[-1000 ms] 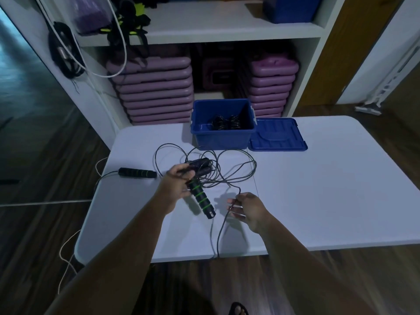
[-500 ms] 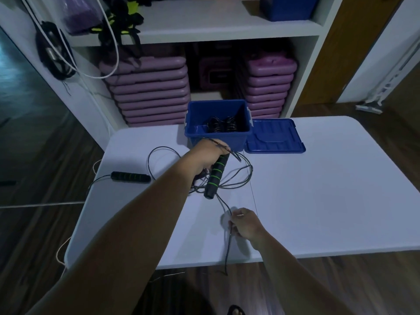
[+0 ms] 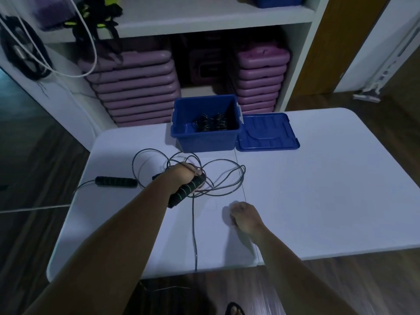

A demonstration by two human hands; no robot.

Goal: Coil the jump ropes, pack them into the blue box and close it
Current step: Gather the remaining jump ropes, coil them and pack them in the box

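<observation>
Centre of frame: left hand (image 3: 186, 176) grips a rope handle (image 3: 185, 193) and loose loops (image 3: 227, 178) of cord. Right hand (image 3: 244, 218) is curled, holding nothing, over the worktop (image 3: 318, 201). Blue box (image 3: 205, 137) stands open above.

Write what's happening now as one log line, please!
left hand: grips handle and rope | right hand: curled, off rope | blue box: open, lid beside

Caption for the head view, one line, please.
Left hand grips a green-striped handle amid loose cord on the table; right hand curled, apparently empty; blue box open, lid beside it.
</observation>
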